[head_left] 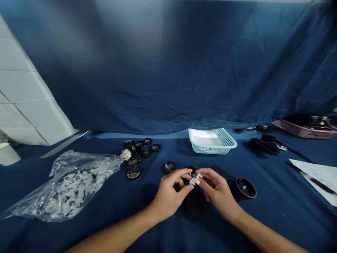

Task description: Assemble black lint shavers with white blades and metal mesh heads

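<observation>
A small white plastic part (195,179) with short prongs is held up between my two hands over the table's middle. My right hand (219,193) pinches it from the right with thumb and fingers. From the left, the thumb and forefinger of my left hand (170,193) close on its edge. Underneath lies a dark, long-bodied object (194,203), partly hidden by my hands. Just right of my right hand is a black device with a round cup-shaped end (245,187). A black round cap (170,167) lies beyond my left hand.
At left, a clear plastic bag (76,189) holds many white parts. Several black round caps (139,151) sit beside it. A light-blue basket (213,149) stands at the back. Farther right are a pink basket (302,129), black items (263,146) and a white sheet (318,175) with pens.
</observation>
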The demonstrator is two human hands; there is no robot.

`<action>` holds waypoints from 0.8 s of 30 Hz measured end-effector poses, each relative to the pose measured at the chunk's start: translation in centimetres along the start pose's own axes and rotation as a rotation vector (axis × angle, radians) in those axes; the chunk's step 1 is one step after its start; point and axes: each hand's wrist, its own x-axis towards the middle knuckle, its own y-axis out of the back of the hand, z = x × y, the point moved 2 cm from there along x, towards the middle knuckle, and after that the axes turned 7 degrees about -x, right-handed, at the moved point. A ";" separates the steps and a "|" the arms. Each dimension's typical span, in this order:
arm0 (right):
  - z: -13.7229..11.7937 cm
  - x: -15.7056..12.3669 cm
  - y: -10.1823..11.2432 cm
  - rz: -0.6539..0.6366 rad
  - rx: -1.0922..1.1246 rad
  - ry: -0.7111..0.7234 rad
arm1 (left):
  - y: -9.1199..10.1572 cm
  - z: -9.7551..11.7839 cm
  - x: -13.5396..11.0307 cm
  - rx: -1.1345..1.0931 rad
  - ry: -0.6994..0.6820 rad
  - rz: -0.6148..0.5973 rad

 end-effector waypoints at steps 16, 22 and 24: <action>0.4 -0.1 0.1 -0.004 -0.036 0.030 | 0.3 -0.9 -0.3 -0.023 0.024 0.012; 0.5 -0.1 0.2 0.000 -0.035 0.026 | 0.3 -0.5 -0.2 -0.007 0.043 0.053; 0.5 -0.1 0.2 0.002 -0.042 0.028 | 0.3 -0.6 -0.2 -0.041 0.067 0.064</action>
